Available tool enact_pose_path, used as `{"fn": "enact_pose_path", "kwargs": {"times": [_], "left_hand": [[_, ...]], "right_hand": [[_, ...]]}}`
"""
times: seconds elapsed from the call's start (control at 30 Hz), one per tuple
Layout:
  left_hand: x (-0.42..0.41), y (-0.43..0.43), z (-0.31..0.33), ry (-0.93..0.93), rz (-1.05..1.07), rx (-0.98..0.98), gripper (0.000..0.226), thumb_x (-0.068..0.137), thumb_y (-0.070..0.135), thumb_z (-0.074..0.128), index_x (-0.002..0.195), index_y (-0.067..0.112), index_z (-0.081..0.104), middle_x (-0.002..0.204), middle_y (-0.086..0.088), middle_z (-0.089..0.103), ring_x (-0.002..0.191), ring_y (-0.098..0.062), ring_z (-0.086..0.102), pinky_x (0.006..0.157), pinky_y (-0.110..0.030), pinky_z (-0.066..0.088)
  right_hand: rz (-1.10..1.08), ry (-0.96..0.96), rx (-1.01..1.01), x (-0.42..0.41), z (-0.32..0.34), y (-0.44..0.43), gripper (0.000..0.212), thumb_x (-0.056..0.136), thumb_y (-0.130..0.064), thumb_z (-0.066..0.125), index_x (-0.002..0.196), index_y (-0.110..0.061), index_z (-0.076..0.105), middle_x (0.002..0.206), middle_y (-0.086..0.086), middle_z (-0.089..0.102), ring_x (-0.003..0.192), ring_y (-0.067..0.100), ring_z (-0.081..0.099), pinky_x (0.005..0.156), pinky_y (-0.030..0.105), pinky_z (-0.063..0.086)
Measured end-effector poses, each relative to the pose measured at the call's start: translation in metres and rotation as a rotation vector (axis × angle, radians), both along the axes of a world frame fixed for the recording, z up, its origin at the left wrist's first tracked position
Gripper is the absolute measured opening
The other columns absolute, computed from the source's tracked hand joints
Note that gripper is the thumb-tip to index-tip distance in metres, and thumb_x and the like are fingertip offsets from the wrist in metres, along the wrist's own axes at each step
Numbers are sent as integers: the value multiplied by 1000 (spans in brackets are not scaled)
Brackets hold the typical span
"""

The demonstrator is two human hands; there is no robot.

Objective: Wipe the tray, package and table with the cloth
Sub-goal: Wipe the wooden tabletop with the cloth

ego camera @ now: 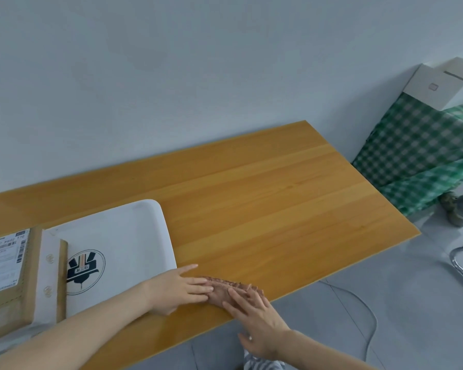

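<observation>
— Brown cloth (pixel 226 285) lies flat near the table (pixel 278 196) edge, beside the tray (pixel 134 231); package (pixel 8 276) far left.

— Left hand (pixel 181 288) and right hand (pixel 254 313)?

— Both spread open, pressing it, gripping nothing. It could slide off the edge.

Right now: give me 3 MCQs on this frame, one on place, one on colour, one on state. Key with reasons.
1. Where does the cloth lie?
A. on the tray
B. on the table by its near edge
C. on the package

2. What colour is the tray?
A. white
B. green
C. black

3. How are the hands set on the cloth?
A. both flat on it, fingers spread
B. one lifting it off the table
C. both clear of it

Key: B, it lies on the wooden table, to the right of the tray; A, the tray is white with a dark round logo; A, the left hand and the right hand press down on it, palms open.
</observation>
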State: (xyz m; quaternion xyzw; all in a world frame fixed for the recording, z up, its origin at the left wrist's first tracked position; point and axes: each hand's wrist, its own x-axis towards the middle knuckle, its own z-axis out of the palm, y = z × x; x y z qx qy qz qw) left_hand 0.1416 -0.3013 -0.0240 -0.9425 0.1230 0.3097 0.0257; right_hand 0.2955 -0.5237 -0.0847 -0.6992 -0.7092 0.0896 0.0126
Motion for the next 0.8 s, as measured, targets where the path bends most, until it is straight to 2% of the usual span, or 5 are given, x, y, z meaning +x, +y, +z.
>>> {"fn": "enact_pose_path", "kwargs": {"times": [0.13, 0.27, 0.5, 0.63, 0.8], "left_hand": [[-2, 3, -4, -2, -30, -32, 63, 93, 13, 39, 151, 20, 16, 160, 5, 4, 148, -20, -1, 109, -46, -22], [8, 9, -6, -3, -70, -55, 63, 94, 14, 41, 151, 20, 18, 159, 6, 4, 148, -18, 2, 115, -46, -14], [40, 8, -3, 24, -107, -53, 65, 92, 11, 40, 151, 22, 16, 160, 8, 3, 148, -14, 0, 104, -41, -29], [68, 2, -6, 21, -124, -64, 64, 92, 11, 39, 151, 23, 16, 160, 9, 3, 147, -12, 1, 105, -39, -28], [115, -5, -8, 22, -164, -67, 66, 93, 14, 42, 152, 22, 15, 160, 7, 3, 147, -12, 1, 106, -40, -25]], "right_hand": [[15, 8, 44, 5, -4, -3, 62, 69, -55, 37, 127, -37, 47, 136, -9, 51, 107, 20, 53, 77, 30, 56], [13, 20, 43, 12, -15, -9, 64, 74, -58, 40, 133, -34, 44, 147, -5, 36, 116, 19, 41, 86, 30, 54], [-97, 45, 94, 24, -20, -19, 66, 74, -57, 43, 135, -32, 42, 155, -1, 7, 119, 19, 42, 92, 30, 49], [-137, 35, 86, 48, -22, -31, 64, 75, -55, 44, 135, -31, 42, 157, 0, 3, 122, 19, 41, 100, 32, 38], [-173, -34, 86, 89, -28, -43, 51, 89, -44, 35, 137, -30, 42, 156, 1, 10, 128, 21, 38, 110, 35, 10]]}}
